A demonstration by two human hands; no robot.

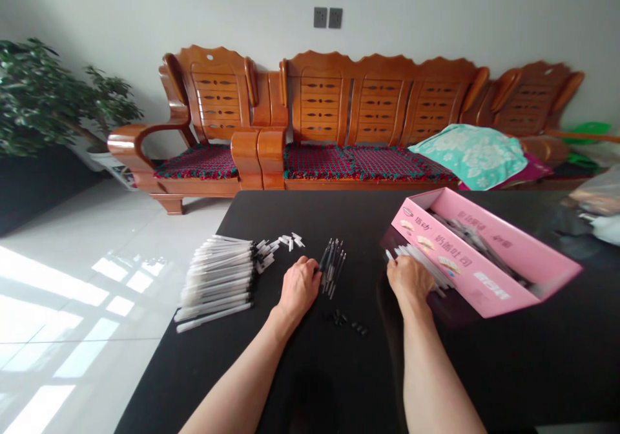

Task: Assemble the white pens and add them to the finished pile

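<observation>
My left hand [299, 285] rests on the dark table with its fingers curled closed. It is at the left edge of a small bunch of pen refills [333, 266] with dark ends; what its fingertips hold is hidden. My right hand [409, 280] is closed around a white pen barrel, whose tip pokes out past the fingers. Under and beside that hand, more white pen barrels [426, 263] lie against the pink box [465, 272]. Small black caps or plugs [341, 318] lie between my forearms. Short white pieces [265, 253] are scattered beyond my left hand.
A thick row of white pens [217, 279] with black ends lies along the table's left side. The open pink box holds more slim items. Behind the table [358, 382] stand wooden sofas [320, 104] with a turquoise cushion [477, 156]. A potted plant [62, 108] is far left.
</observation>
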